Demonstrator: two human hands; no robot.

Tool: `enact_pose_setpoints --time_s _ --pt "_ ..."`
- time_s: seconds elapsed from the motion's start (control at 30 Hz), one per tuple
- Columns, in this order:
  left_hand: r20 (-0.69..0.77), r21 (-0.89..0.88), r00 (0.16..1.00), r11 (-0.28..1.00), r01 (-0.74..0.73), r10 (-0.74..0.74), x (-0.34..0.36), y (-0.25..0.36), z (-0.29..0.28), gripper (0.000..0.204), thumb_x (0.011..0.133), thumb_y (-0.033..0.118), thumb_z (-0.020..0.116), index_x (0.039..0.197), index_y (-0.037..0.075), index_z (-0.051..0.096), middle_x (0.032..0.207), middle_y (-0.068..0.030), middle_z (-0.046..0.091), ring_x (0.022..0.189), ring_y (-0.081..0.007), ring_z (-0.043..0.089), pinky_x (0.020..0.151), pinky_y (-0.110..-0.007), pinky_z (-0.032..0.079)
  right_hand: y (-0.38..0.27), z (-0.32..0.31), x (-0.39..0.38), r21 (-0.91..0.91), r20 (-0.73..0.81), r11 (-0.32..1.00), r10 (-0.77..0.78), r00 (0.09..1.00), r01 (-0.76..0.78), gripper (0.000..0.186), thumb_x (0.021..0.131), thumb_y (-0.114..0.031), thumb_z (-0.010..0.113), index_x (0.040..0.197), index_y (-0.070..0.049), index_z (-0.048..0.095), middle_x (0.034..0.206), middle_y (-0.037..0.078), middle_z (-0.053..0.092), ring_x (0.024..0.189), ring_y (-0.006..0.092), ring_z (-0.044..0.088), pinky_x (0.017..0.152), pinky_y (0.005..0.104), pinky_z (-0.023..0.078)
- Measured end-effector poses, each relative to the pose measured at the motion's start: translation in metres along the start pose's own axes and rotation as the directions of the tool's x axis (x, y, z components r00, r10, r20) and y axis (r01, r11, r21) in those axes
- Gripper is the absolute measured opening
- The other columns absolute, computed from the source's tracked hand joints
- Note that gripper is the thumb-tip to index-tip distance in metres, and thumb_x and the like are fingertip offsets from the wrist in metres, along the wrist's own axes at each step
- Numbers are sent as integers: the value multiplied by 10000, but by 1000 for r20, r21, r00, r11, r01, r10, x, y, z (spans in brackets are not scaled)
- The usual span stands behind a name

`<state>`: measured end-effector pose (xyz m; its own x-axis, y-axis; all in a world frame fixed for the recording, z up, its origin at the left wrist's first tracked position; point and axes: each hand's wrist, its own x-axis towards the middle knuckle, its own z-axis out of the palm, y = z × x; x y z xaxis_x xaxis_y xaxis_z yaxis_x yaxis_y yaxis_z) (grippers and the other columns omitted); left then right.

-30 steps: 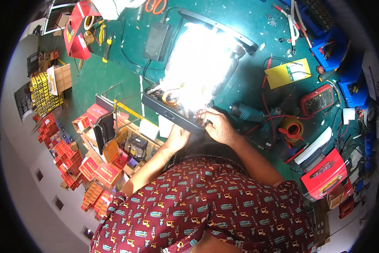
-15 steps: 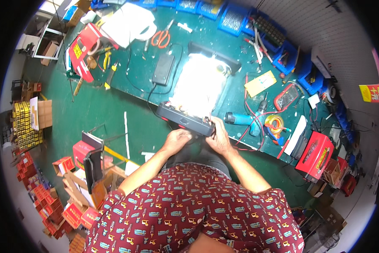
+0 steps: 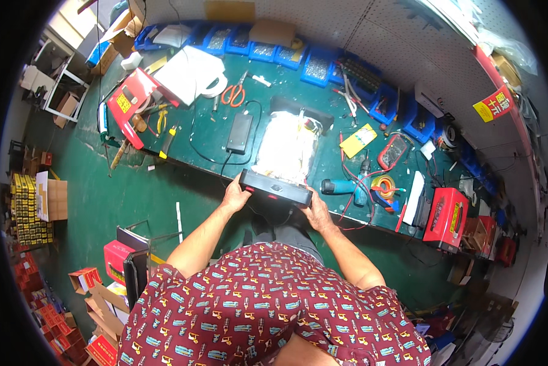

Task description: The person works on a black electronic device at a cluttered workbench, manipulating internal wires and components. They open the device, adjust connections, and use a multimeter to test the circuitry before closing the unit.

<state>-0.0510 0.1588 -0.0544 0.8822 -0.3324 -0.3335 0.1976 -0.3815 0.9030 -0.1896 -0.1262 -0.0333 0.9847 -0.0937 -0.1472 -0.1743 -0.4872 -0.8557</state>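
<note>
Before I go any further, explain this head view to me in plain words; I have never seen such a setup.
There is no robot here, just a person's bare hands. A wide fisheye camera on the head looks down, so straight edges bend near the rim. The left hand and right hand hold opposite ends of the near black panel of a boxy unit; glare hides much of its top. On the green workbench, a black power adapter and orange-handled scissors lie to the left; a teal drill and red meter lie to the right.
</note>
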Motion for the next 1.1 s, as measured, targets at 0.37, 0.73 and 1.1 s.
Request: enact_pose_setpoints --time_s 0.37,0.73,1.1 --pt "32 201 969 949 -245 243 12 118 -25 360 873 200 721 1183 23 678 1074 -133 691 1007 -241 646 956 -382 480 -50 -71 35 18 -157 1000 22 987 -19 615 918 -458 682 1339 -44 508 978 192 722 894 385 701 776 453 532" --pt "-110 -59 961 964 -259 252 53 155 -13 494 914 250 737 1320 -3 616 1111 -82 667 953 -140 623 855 -296 515 -78 -115 87 -25 -319 993 105 942 -119 733 907 -664 600 1188 13 594 689 128 616 652 280 618 627 418 468" --pt "-184 -103 961 969 -226 205 79 193 3 456 932 307 702 1219 -41 639 1010 -99 714 873 -137 650 789 -289 517 -74 -125 119 103 -409 994 3 913 43 665 947 -646 558 1058 10 551 748 180 598 714 323 614 673 430 469"
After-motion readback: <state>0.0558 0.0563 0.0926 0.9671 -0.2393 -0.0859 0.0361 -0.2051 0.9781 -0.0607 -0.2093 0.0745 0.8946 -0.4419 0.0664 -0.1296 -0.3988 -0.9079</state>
